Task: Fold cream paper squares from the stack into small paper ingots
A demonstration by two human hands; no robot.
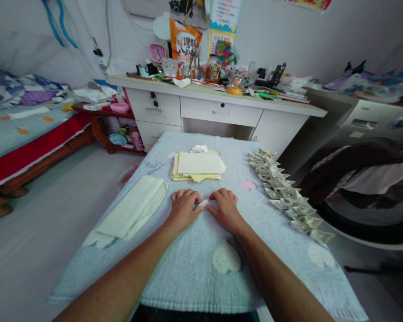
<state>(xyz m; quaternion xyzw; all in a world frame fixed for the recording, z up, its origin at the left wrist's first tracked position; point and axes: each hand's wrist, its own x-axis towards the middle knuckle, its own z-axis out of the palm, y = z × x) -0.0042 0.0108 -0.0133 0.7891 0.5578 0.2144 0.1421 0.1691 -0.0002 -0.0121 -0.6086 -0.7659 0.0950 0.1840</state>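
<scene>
A small folded piece of white paper (203, 203) lies low over the cloth between my hands. My left hand (185, 208) is closed on it, with the paper sticking out past the thumb and forefinger; the rest is hidden. Just beside the paper's free end is my right hand (226, 209), its fingers bent towards the cloth and its thumb apart from the forefinger. Beyond both hands sits a stack of white and yellow paper sheets (201, 163). Several folded paper pieces with pointed tips (282, 188) stand in a long row to the right.
A pale blue cloth (194, 273) covers the table. On its left lies a folded pale green cloth or paper bundle (134, 208). Behind stands a cluttered white desk (221, 109). A washing machine (365, 129) is at right, a bed (30, 134) at left.
</scene>
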